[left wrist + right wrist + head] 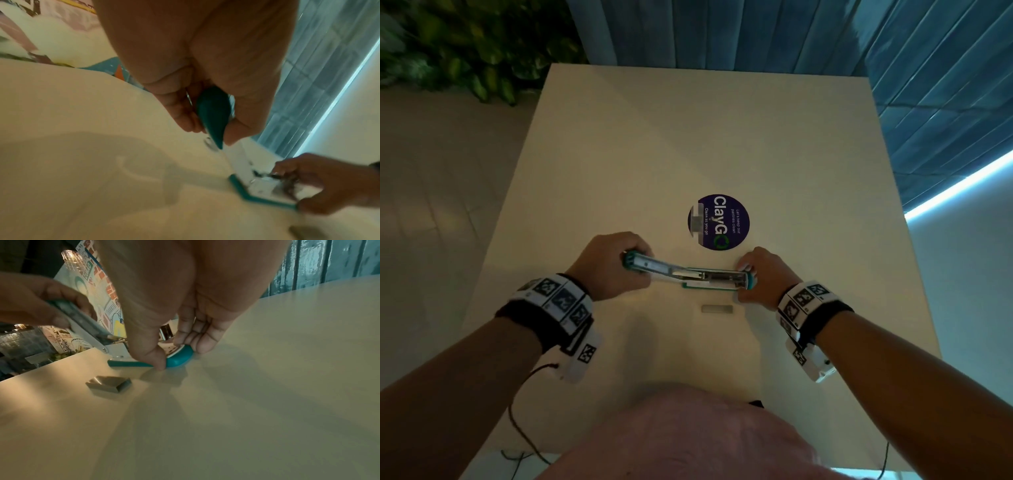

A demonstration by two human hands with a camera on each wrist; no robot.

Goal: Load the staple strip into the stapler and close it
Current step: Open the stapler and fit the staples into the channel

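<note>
1. Both forearms were bare.
2. The left wrist (558,301) wore a black strap carrying white blocks printed with black square marker patterns.
3. A thin dark cable (524,411) trailed from the left wrist unit.
4. The right wrist (808,308) wore a matching black strap with white marker blocks.
5. A pink garment (688,435) covered the torso.

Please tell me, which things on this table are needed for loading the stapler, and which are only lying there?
Needed:
stapler, swung open, left hand gripping its top, right hand holding its base
staple strip, lying loose on the table

Only lying there:
round sticker
</note>
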